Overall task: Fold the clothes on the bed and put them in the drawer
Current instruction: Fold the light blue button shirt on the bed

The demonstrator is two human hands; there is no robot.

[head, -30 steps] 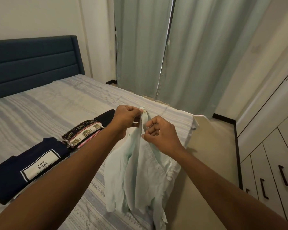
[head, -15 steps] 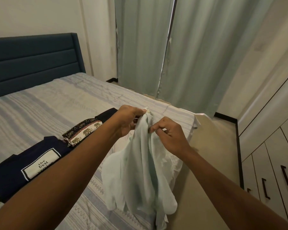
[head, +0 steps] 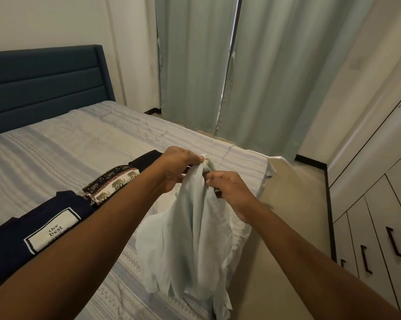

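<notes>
Striped bedding covers the bed, which serves as your work surface and as the reference for every position given below. You hold the pale green garment in the air above the bed's near edge, so that its own weight pulls the cloth straight and lets you find its seams. Your left hand has its fingers curled and clamped on the top bunch of the fabric, carrying the load. Your right hand sits just beside and slightly below it, with thumb and fingertips pinched together on a fold of the same cloth. This close spacing suggests you are locating a collar or shoulder point before spreading the piece. The lower hem hangs loose and crumpled near the bedding; whether it touches cannot be determined. Toward the middle of the bed, a folded navy top with a white label, an elephant-print piece and a black piece lie close together in a row, set back from the near edge to leave folding room. Judge the task as partly complete: these three are folded, but none is stowed. The cabinet fronts, which likely include the drawer, stand across the floor from the bed's near corner, all closed. Lay the garment flat on the bed before folding.
</notes>
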